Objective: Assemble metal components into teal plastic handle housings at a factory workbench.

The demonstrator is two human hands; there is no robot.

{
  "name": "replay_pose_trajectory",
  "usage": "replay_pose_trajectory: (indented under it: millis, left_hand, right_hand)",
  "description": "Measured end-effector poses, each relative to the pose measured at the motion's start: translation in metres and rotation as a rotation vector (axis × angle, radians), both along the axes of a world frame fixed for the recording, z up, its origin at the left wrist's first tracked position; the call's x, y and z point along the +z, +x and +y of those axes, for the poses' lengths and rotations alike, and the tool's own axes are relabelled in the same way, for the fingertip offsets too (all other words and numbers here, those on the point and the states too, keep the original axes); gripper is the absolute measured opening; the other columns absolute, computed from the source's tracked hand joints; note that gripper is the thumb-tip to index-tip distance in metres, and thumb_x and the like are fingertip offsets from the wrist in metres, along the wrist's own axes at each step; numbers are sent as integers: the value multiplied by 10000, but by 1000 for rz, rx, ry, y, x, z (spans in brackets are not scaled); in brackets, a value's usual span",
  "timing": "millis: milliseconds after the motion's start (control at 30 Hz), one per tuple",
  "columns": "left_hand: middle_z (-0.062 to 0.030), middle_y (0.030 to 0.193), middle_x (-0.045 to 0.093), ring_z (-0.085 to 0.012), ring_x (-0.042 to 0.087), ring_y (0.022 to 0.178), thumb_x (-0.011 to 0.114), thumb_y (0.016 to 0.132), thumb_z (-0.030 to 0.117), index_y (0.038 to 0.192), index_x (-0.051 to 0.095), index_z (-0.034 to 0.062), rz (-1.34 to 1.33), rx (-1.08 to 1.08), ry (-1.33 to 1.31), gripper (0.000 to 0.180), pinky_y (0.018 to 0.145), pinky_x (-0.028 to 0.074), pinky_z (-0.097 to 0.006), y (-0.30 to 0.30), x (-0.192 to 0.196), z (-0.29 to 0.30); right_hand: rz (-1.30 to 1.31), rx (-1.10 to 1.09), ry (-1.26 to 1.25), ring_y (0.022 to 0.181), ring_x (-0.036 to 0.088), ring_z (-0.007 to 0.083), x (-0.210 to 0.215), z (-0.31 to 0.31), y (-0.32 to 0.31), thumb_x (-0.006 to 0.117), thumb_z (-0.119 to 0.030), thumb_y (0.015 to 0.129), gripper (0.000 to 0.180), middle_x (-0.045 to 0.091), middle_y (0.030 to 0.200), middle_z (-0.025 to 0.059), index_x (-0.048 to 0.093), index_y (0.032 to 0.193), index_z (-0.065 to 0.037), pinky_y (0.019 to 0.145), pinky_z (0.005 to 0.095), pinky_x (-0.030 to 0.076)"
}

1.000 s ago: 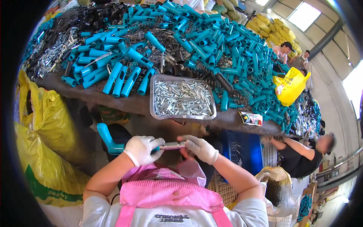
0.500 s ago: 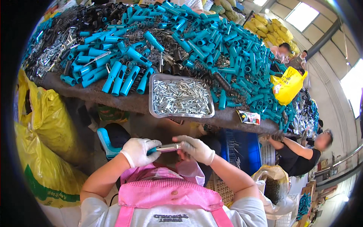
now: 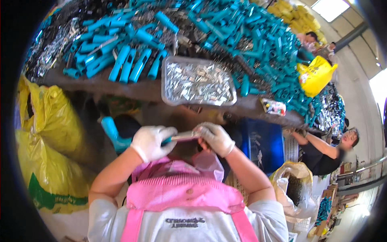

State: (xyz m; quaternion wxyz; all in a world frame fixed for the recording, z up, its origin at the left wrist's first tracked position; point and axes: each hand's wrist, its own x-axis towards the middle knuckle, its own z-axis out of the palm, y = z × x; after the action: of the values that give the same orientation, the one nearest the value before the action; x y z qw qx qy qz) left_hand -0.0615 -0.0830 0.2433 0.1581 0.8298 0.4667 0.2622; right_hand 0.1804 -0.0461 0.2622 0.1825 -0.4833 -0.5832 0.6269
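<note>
Both of my hands wear white gloves and are raised in front of the pink apron (image 3: 185, 193). My left hand (image 3: 152, 142) is closed round the teal end of a metal tube with a teal sleeve (image 3: 184, 136). My right hand (image 3: 216, 139) grips the tube's other end, its fingertips wrapped about the metal. The tube lies nearly level between them, slightly blurred. Beyond the hands, a clear plastic tray (image 3: 166, 86) full of small silvery metal pins (image 3: 197, 82) sits at the table's near edge.
Teal plastic tubes (image 3: 141, 66), springs and metal parts heap the table (image 3: 137, 92). Yellow sacks (image 3: 56, 117) stand left. A curved teal plastic piece (image 3: 113, 131) is beside my left forearm. At right are a blue crate (image 3: 268, 141), an open sack (image 3: 296, 189) and a person (image 3: 326, 153).
The view has shifted, so the table and tray sit higher in the picture. My hands have risen slightly with the tube, which both still hold.
</note>
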Motion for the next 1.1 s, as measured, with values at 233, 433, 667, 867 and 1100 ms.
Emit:
replay_pose_trajectory:
  millis: [233, 433, 667, 867, 1100]
  left_hand:
    - [-183, 913, 651, -338, 634, 815, 630, 795, 292, 1074, 616, 44, -111, -22, -254, 373, 737, 509, -368, -2, -4, 7]
    - [-168, 898, 650, -309, 648, 807, 631, 802, 251, 1065, 619, 40, -316, -104, -520, 338, 710, 501, -348, 7, -9, 7]
    - [-69, 852, 528, -151, 518, 715, 561, 856, 168, 1201, 410, 29, -1427, 119, -400, 401, 671, 452, -301, 20, 14, 12]
    - [29, 655, 388, -72, 405, 608, 514, 915, 106, 1165, 454, -15, -2051, 98, -394, 284, 665, 394, -204, -66, 23, 66]
    - [49, 557, 312, -76, 339, 476, 496, 894, 106, 1049, 516, 47, -2074, 638, -634, 167, 566, 414, -228, -51, -76, 58]
  right_hand:
    - [-180, 9, 78, 654, 509, 67, 7, 4, -1, 595, -209, 900, 344, 549, 830, 34, 501, 1163, -9, 542, 199, 415]
    - [803, -15, 92, 979, 550, 224, -27, -7, -24, 505, -360, 936, 477, 554, 984, 93, 420, 1259, -18, 904, 361, 390]
    - [320, 220, 611, 1232, 437, 261, -25, -25, -32, 697, -104, 723, 873, 368, 1395, 189, 198, 1437, -55, 1009, 367, 347]
    - [196, 137, 811, 871, 658, 290, -14, -59, 4, 720, -63, 705, 632, 636, 1014, 157, 452, 1274, 2, 776, 331, 504]
    - [73, 104, 521, 896, 648, 275, -9, -55, 18, 706, -153, 749, 521, 632, 1002, 160, 504, 1211, -19, 784, 327, 499]
